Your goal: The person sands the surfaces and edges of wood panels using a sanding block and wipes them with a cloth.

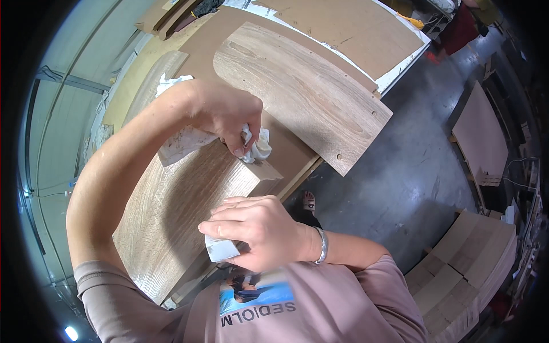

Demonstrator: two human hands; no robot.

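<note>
Fingers (235,142) of the left hand (226,111) curled snugly around a crumpled white cloth (261,147), pressed down at the far edge of the near wood-grain board (177,211), close to a squared corner. Left forearm arched high over the same board. Fingers of the right hand (260,231) bent together over a small pale piece (221,250), one flat face showing below the knuckles; whether folded cloth or solid block, impossible to tell. Right hand just above or at the near side of the board, contact unclear; silver bracelet (324,246) around the wrist.

Beneath and beyond the left forearm, a stained white sheet (186,147) lying over the near board, plus another white crumpled bit (170,82) farther out. Past the left hand, a second wood-grain board (303,86) flat on the brown-covered tabletop (289,143), rounded at the left end, small holes toward the right, that end jutting out over the grey floor (412,154). Well apart, to the lower right, stacked brown cardboard (457,268).
</note>
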